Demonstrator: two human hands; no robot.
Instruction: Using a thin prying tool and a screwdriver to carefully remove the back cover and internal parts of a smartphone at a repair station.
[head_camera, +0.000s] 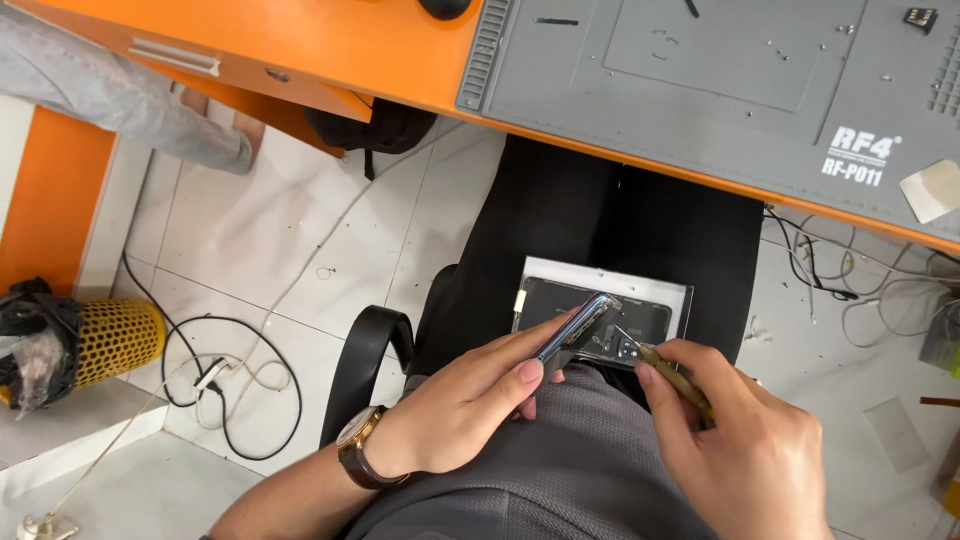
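My left hand (470, 405), with a brown watch on its wrist, grips a smartphone (578, 325) tilted on its edge over my lap. My right hand (745, 445) holds a thin tool with a yellowish handle (672, 380), and its metal tip touches the phone's inner side. Under the phone, on my black trousers, lies a flat clear package with a dark phone part (600, 300) in it.
A grey work mat (720, 90) covers the orange desk (350, 50) above, with small screws and a white card (932, 190) on it. Cables lie on the tiled floor at left and right. A yellow mesh bin (110, 345) stands far left. Another person's leg (120, 95) is at upper left.
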